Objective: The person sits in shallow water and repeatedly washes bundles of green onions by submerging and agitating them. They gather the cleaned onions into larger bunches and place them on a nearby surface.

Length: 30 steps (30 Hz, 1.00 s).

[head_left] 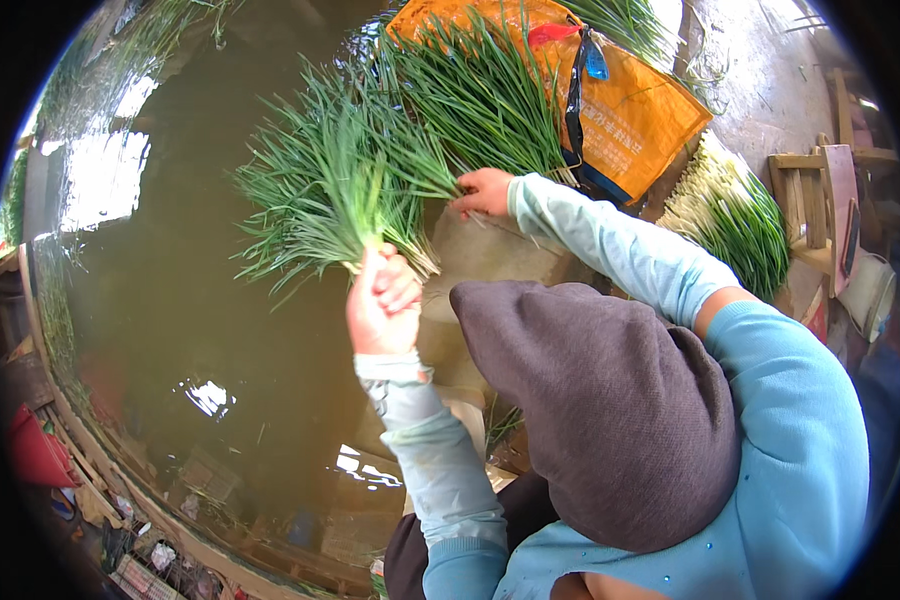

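Observation:
My left hand [386,300] is closed around the pale stem ends of a bunch of long green leaves [360,195], which look like garlic chives. Its leaves fan upward, slightly blurred. Up and to the right, my right hand [485,192] pinches the stem ends of a smaller bunch [424,161]. A loose pile of the same greens [292,202] spreads behind the left hand, over brown water [217,315]. Beneath my right hand is a wet, pale slab [487,247]. A thick heap of chives [480,97] lies beyond it on an orange printed bag [615,112].
White-ended chives [727,217] are stacked at right, near a wooden stool [814,202] and a whitish bucket [870,296]. A ledge [120,480] borders the water at lower left, with a red bucket [41,450] beyond. Grey headwear [607,412] covers part of the view.

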Each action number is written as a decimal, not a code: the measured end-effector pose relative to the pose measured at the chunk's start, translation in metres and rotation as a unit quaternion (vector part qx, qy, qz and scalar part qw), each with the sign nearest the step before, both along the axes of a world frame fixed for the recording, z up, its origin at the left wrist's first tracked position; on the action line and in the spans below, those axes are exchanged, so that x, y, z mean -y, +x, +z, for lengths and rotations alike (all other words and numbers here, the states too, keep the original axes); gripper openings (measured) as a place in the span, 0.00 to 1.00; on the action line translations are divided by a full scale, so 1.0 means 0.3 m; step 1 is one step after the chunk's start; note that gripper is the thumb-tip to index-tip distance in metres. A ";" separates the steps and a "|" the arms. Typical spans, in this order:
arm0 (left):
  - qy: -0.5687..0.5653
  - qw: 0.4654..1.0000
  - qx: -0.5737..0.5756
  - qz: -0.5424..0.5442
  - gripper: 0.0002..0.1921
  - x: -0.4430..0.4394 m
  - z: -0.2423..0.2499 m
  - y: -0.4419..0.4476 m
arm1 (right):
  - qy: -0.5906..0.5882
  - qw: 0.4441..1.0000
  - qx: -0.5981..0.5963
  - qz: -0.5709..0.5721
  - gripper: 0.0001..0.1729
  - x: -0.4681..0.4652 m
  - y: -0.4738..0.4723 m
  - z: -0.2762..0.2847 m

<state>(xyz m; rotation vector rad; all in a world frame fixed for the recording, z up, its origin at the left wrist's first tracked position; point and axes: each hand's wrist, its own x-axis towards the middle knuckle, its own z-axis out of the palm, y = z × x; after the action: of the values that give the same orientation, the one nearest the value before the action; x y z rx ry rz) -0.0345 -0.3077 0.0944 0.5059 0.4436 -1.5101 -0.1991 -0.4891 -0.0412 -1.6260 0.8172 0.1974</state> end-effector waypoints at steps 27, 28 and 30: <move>0.098 0.977 0.151 0.113 0.13 -0.283 -0.285 -0.100 | -0.248 0.965 -0.044 0.071 0.19 -0.205 0.066 0.226; 0.100 0.975 0.166 0.106 0.13 -0.279 -0.290 -0.112 | -0.252 0.962 -0.065 0.082 0.21 -0.238 0.111 0.192; 0.140 0.973 0.156 0.092 0.13 -0.270 -0.290 -0.121 | -0.272 0.950 -0.122 0.094 0.24 -0.286 0.181 0.129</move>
<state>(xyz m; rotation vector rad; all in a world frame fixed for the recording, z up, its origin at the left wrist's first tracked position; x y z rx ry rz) -0.0709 -0.2267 0.0073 0.8851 0.4440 -1.1687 -0.1447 -0.4034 -0.0024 -2.2356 0.9583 0.3351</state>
